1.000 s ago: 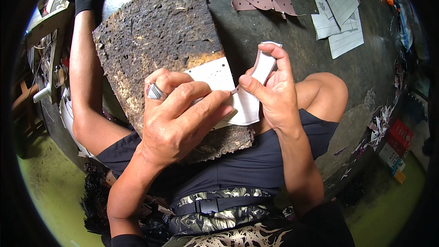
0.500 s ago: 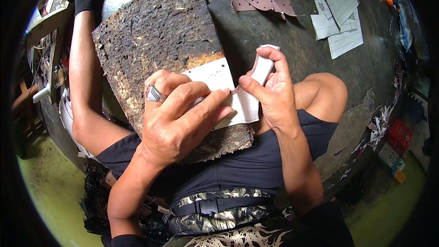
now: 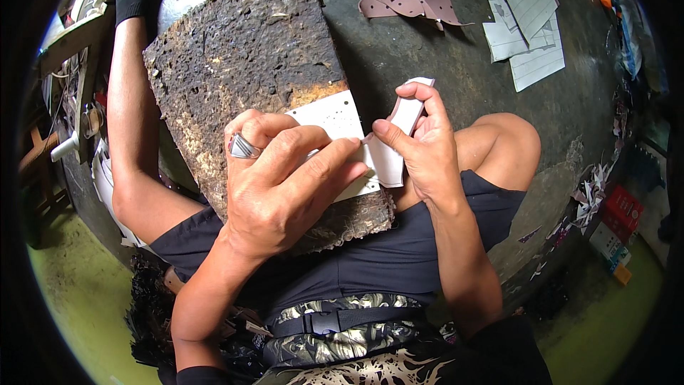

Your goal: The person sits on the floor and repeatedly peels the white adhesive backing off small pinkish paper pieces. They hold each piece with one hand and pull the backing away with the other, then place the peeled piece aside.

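White card piece (image 3: 388, 160) sits pinched in the right hand (image 3: 420, 150), its fingers (image 3: 388, 132) clamped on its upper edge. Left hand (image 3: 285, 185) presses flat on a perforated white template (image 3: 331, 117), seemingly touching, atop the rough cork-like board (image 3: 242, 78).

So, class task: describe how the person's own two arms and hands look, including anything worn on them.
Both forearms are bare, with no gloves or watch. Dark sleeve cuffs show only at the lower edge. The left hand wears a broad silver ring on one finger. The right hand has no ring in view.
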A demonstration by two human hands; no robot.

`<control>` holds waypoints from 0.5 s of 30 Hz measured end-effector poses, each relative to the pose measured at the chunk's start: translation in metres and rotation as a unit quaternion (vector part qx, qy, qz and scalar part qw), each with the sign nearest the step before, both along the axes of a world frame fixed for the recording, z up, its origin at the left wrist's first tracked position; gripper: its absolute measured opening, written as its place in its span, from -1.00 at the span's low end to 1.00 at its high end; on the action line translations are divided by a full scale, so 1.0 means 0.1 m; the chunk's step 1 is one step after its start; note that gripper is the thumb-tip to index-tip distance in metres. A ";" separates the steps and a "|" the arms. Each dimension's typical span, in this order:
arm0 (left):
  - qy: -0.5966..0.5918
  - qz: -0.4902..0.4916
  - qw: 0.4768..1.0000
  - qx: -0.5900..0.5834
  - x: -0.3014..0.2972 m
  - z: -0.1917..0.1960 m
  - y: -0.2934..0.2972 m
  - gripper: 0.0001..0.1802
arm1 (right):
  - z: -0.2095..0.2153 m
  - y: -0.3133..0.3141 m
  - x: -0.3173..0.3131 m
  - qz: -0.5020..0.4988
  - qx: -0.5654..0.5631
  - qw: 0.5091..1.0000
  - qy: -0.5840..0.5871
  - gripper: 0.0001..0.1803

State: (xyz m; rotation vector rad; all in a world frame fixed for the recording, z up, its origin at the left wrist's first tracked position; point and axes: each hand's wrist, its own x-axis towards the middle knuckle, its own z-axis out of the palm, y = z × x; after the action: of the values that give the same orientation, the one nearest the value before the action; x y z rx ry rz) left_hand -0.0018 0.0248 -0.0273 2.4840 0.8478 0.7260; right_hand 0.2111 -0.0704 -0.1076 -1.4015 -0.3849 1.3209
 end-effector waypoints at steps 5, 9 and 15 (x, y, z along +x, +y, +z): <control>0.002 0.015 1.000 0.005 0.05 -0.02 -0.02 -0.64 | -0.02 -0.02 0.01 0.013 -0.020 0.999 -0.021 -0.40; 0.016 0.020 1.000 0.001 0.06 -0.02 -0.02 -0.66 | 0.15 0.02 0.10 0.049 -0.088 0.991 -0.087 -0.39; 0.015 0.018 1.000 0.002 0.01 0.01 0.02 -0.66 | 0.67 0.14 0.31 0.101 0.055 0.812 -0.573 -0.65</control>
State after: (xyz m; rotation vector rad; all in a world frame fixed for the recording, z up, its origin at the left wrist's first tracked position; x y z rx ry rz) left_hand -0.0004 0.0264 -0.0259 2.4937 0.9047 0.7055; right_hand 0.2426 -0.0566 -0.0405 -1.9717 -1.4115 0.4208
